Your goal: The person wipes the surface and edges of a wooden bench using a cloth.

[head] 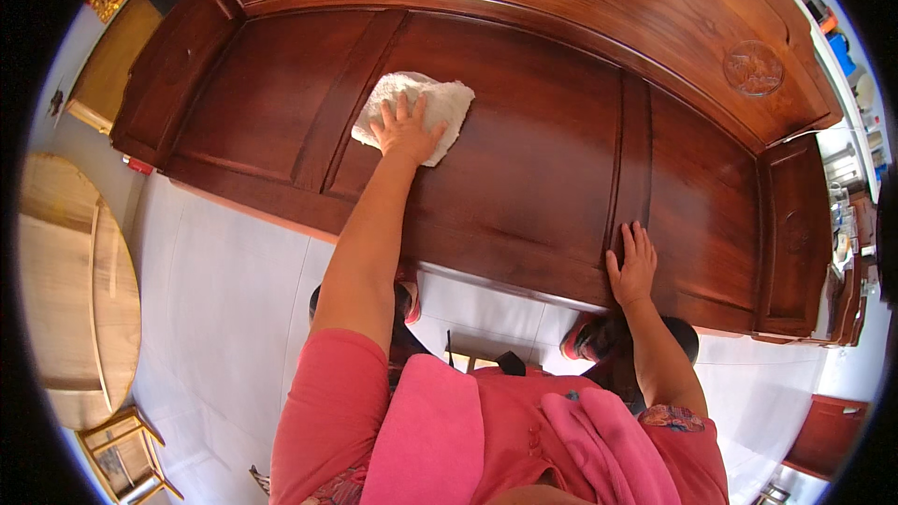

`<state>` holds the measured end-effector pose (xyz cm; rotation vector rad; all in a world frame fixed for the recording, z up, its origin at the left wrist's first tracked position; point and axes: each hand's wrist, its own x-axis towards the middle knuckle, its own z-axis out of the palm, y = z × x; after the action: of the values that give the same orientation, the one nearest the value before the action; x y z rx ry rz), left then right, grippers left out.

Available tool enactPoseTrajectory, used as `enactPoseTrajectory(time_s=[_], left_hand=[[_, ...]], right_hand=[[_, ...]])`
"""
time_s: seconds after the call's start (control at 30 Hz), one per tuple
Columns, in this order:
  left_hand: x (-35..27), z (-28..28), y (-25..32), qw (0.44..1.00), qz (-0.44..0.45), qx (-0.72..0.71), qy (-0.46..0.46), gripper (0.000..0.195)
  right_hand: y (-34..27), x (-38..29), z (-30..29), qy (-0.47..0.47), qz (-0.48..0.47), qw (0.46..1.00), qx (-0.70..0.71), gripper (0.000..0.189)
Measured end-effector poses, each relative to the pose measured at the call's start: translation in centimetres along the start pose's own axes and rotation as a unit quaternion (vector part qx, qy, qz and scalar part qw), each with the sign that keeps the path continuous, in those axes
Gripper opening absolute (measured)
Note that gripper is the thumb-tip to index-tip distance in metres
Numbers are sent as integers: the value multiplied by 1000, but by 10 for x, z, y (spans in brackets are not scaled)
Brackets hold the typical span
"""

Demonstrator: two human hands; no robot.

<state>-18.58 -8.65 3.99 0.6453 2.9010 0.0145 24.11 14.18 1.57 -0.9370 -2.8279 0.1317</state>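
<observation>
A long, dark red-brown wooden bench (512, 147) with a panelled seat and a carved backrest spans the view before me. My left hand (408, 132) lies palm down, fingers spread, on a whitish cloth (449, 105) that rests flat on the seat, left of the middle. The cloth is pressed beneath the hand rather than gripped. My right hand (633, 265) rests on the seat near its front edge, beside the right-hand crosspiece, with its fingers apart and nothing in it.
A round wooden tabletop (70, 280) stands at the left, with a wooden stool (123, 459) below it. Raised armrests (793, 231) close off the bench's ends. Pale floor tiles (210, 273) lie in front. Shelves with assorted items line the far right.
</observation>
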Motion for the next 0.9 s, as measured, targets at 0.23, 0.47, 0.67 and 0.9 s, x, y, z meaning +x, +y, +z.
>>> enactPoseTrajectory(time_s=[0.23,0.47,0.67,0.9], left_hand=[[97,-14,9,999,4,15,33,78],[193,14,23,1000,-14,-2,11,76],[235,41,37,1000,-16,-9,4,75],[211,27,124,991,124,28,40,77]], right_hand=[[-9,4,-8,-21,2,1000,8,63],[-29,-1,-26,-97,12,995,-28,67],[-42,-4,-39,-132,25,990,-30,71],[-40,6,-38,-94,21,995,-11,69]])
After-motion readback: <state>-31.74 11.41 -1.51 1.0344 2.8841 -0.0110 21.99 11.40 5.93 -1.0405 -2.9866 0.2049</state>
